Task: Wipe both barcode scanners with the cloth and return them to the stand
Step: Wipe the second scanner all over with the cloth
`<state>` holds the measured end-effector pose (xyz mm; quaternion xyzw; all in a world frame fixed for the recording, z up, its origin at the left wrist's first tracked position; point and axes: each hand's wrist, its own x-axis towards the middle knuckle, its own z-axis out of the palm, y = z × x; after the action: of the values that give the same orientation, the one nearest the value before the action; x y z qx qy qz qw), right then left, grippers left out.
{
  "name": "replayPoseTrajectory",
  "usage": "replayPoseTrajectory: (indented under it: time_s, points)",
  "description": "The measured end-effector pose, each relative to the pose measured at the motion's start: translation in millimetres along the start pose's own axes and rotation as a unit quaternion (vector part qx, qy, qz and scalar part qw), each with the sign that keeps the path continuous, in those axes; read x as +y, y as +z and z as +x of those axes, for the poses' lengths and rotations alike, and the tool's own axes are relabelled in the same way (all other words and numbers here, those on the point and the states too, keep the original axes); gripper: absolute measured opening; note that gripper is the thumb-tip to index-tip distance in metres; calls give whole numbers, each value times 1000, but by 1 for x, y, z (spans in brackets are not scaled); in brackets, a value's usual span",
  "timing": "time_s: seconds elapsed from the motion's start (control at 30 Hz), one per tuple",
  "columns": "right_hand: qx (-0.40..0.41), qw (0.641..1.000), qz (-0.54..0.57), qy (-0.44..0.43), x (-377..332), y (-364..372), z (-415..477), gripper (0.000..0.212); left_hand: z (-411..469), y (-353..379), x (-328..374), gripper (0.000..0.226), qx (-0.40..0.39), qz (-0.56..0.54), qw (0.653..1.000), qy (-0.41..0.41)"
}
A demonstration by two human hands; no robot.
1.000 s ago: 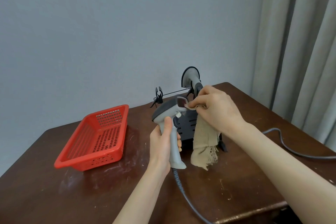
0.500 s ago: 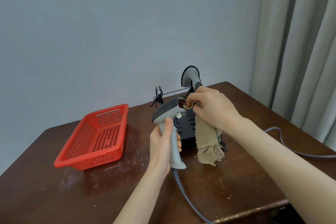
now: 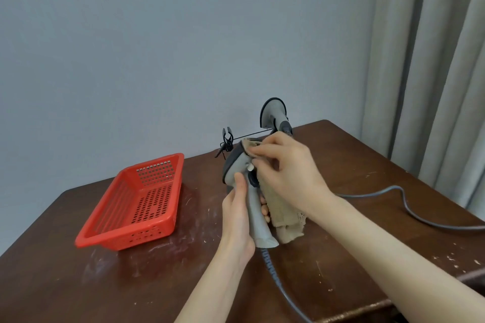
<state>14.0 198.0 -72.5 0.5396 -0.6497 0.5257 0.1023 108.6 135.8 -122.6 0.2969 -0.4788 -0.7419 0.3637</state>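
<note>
My left hand (image 3: 236, 214) grips the handle of a grey barcode scanner (image 3: 256, 220), holding it upright above the table with its dark-topped head tilted left. My right hand (image 3: 287, 173) pinches a beige cloth (image 3: 282, 214) and presses it on the top of the scanner's head; the rest of the cloth hangs down beside the handle. Behind my right hand a second grey scanner (image 3: 273, 113) sits in the stand, most of which is hidden by my hands. The held scanner's coiled cable (image 3: 278, 283) runs down toward the near edge.
A red perforated plastic basket (image 3: 136, 202) stands on the left of the brown wooden table (image 3: 341, 257). A grey cable (image 3: 409, 207) trails off the right side. A small black clip on a wire (image 3: 227, 139) sits near the wall. Curtains hang at the right.
My right hand slid the cloth from the scanner's front face up over the top of its head. The left hand tilted the scanner's head slightly to the left.
</note>
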Motion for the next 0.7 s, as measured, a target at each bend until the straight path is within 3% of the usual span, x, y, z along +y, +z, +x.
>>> replayPoseTrajectory:
  time_s: [0.13, 0.23, 0.33, 0.5, 0.7]
  points:
    - [-21, 992, -118, 29, 11, -8, 2, 33, -1, -4, -1, 54, -6, -39, 999, -22]
    - [33, 997, -65, -12, -1, -8, 5, 32, -1, -3, -3, 49, -19, -50, 998, -21]
    - [12, 996, -71, -55, -12, 3, -2, 27, -2, 2, -7, 53, -34, -69, 996, -34]
    - [-4, 986, -167, 2, 4, -5, 1, 31, -2, 0, -8, 53, -15, -72, 997, -36]
    - [0, 993, -111, -45, -8, 2, -3, 31, -1, 3, -10, 61, -22, -62, 997, -29]
